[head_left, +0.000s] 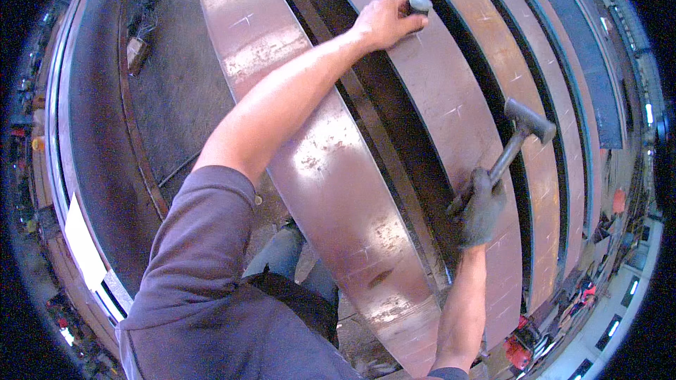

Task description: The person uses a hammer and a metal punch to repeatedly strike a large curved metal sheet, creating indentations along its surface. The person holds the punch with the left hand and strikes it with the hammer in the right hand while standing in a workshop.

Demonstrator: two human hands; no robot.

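My bare left hand [389, 22] is closed around a short grey metal rod [420, 5] with a rounded end. It is over the far part of a long, brownish steel plate [440, 88] with white tick marks; I cannot tell whether the rod touches the plate. On my right hand [483, 211] is a dark work glove, its fingers wrapped round the handle of a hammer [529, 122]. The hammer's grey metal head is raised over the gap and the neighbouring rusty plate [539, 190]. My left forearm crosses above the nearest plate [338, 162], which has shiny, worn patches.
More long steel plates [546, 49] lie side by side to the right, with dark gaps between them. A narrow beam [384, 141] runs below one gap. On the left floor is a small box [137, 53]. Red equipment [517, 354] stands at the lower right.
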